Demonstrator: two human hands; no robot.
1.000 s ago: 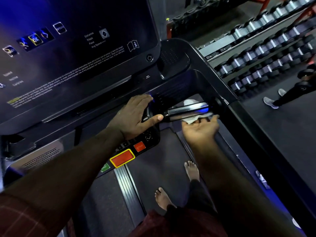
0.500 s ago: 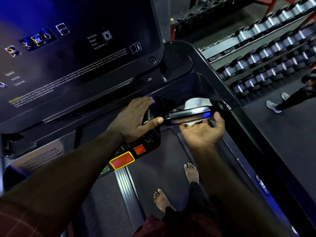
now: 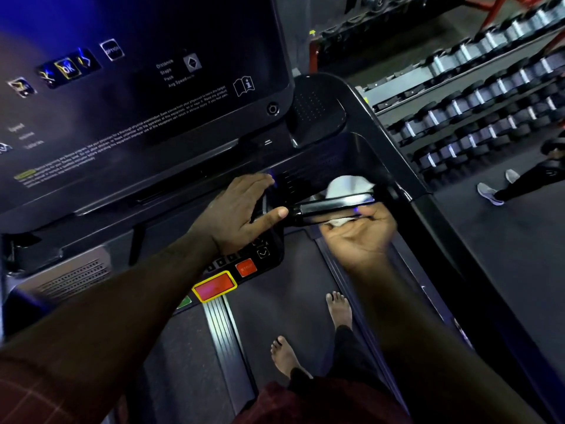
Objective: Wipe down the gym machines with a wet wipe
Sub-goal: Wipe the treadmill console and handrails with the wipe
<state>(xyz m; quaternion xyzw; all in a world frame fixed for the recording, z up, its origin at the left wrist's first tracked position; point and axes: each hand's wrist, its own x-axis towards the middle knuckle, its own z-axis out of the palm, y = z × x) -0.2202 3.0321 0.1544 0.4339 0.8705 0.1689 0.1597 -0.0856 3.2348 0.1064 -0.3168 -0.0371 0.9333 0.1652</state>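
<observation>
I stand on a treadmill with a big dark console screen [image 3: 137, 96] in front. A glossy black handlebar [image 3: 330, 208] runs crosswise at centre right. My right hand [image 3: 357, 237] is under the bar, palm up, its fingers curled round it with a white wet wipe [image 3: 348, 185] wrapped over the bar; the wipe bulges behind the bar and a bit shows below. My left hand [image 3: 241, 209] rests flat on the control block left of the bar, fingers straight, thumb touching the bar's left end.
A red stop button [image 3: 215, 287] with a yellow frame and a smaller orange key [image 3: 246, 267] lie below my left hand. My bare feet [image 3: 337, 310] stand on the belt. Dumbbell racks [image 3: 477, 96] fill the right; another person's legs and shoes [image 3: 492, 192] are on the floor there.
My right hand has shifted right along the handlebar and curled further round it, and the wipe now bulges more behind the bar. My left hand has stayed put.
</observation>
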